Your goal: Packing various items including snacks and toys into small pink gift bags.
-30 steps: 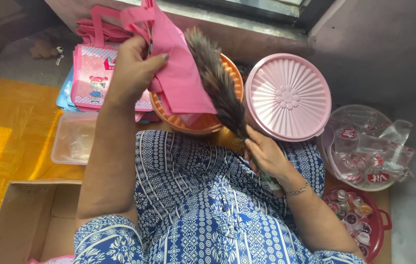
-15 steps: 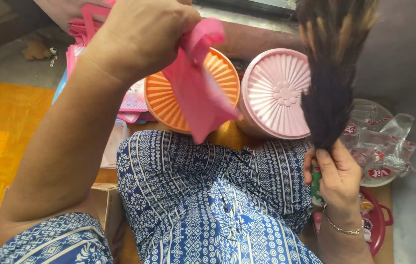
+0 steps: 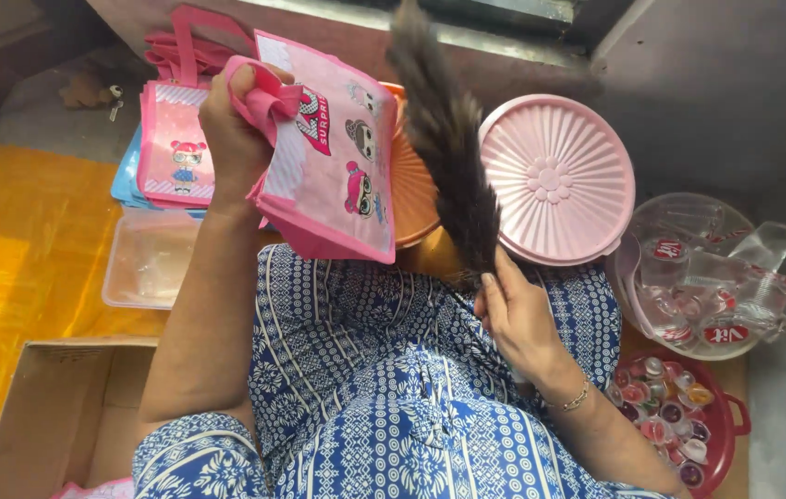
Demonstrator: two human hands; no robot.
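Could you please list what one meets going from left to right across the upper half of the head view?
Stack of pink bags → left hand gripping the pink cartoon bag → feather duster, held by the right hand → pink ribbed lid → clear bowl of plastic packets.

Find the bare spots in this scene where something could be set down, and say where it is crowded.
Free: the yellow mat left of the clear tray, and the cardboard box. Crowded: pink lid, bowl of plastic cups and red tub, packed edge to edge on the right.
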